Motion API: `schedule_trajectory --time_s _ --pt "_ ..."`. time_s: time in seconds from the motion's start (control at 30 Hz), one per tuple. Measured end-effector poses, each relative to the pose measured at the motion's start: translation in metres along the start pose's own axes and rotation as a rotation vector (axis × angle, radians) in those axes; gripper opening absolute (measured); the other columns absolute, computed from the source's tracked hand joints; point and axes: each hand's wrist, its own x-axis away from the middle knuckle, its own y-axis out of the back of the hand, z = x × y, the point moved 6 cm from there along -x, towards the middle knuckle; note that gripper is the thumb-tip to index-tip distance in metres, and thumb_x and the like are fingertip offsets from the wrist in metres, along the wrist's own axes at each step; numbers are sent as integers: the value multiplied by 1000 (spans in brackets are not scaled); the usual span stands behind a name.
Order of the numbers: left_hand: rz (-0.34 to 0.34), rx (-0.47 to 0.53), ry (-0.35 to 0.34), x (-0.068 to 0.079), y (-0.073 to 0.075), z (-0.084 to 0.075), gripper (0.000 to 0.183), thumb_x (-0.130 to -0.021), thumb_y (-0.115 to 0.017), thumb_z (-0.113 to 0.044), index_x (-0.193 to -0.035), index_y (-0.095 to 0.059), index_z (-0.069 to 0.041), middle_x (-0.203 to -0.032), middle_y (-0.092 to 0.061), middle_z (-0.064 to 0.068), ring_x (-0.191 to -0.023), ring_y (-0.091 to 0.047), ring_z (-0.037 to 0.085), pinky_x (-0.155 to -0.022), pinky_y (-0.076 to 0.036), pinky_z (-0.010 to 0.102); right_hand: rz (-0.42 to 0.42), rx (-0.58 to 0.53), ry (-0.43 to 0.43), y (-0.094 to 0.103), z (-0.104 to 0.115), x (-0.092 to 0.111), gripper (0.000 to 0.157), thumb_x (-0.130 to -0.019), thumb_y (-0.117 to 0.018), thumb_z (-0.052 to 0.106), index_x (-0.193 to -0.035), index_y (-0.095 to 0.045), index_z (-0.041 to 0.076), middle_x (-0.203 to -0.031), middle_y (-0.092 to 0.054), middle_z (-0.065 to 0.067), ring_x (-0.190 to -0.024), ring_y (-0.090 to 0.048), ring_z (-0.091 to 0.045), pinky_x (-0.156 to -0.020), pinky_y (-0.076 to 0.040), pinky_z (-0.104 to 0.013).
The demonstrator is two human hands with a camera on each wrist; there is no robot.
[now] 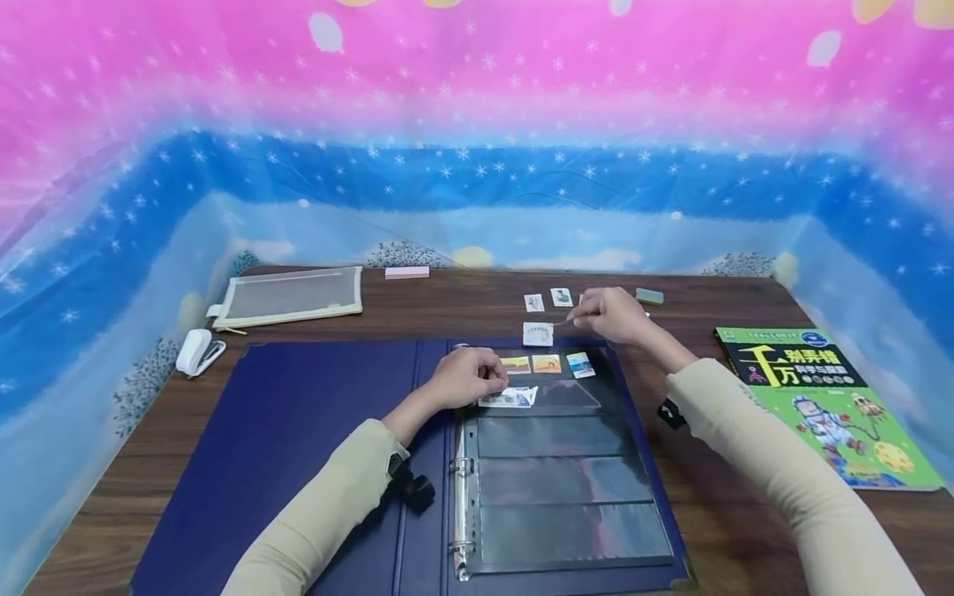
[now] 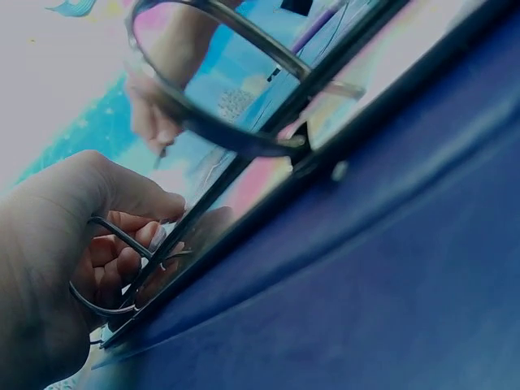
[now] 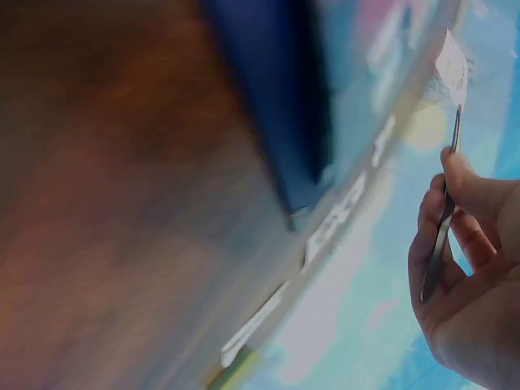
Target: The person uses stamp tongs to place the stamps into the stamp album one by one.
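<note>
My right hand (image 1: 613, 314) grips metal tweezers (image 3: 443, 236). A pale stamp (image 1: 538, 334) hangs from their tips, over the top edge of the dark blue album (image 1: 320, 430). My left hand (image 1: 468, 377) is at the upper left of the clear pocket page (image 1: 551, 480), beside the binder rings (image 2: 219, 126). Its thumb and curled fingers pinch at the page's film. Under those fingertips, a whitish strip of stamps (image 1: 509, 399) lies on the second row. In the top row are a red-yellow stamp (image 1: 516, 364), an orange stamp (image 1: 546, 364) and a tilted blue stamp (image 1: 580, 365).
Loose stamps (image 1: 561, 297) lie behind the album, near a green-yellow eraser (image 1: 650, 296). A mesh zip pouch (image 1: 294, 296), a white stapler-like object (image 1: 195, 351) and a pink block (image 1: 407, 272) are at the left and back. A green book (image 1: 835, 414) lies at right.
</note>
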Motion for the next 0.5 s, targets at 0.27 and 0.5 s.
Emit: schedule_trajectory --time_s 0.27,0.5 --pt "2 12 -4 1 1 1 8 -87 -63 -24 -81 -69 -23 -75 -60 -6 -59 -48 8 -64 -38 25 87 -60 80 -14 0 30 14 -86 -64 9 -95 -75 9 -84 -66 -5 -62 -52 -13 -58 -37 -24" --pt "6 34 -7 0 1 -1 8 -87 -63 -24 -82 -68 -23 -76 -60 -6 -59 -49 9 -64 -39 25 148 -77 109 -19 6 43 13 -84 -66 10 -93 -75 9 -80 -64 0 -61 -48 -5 -59 -39 -22"
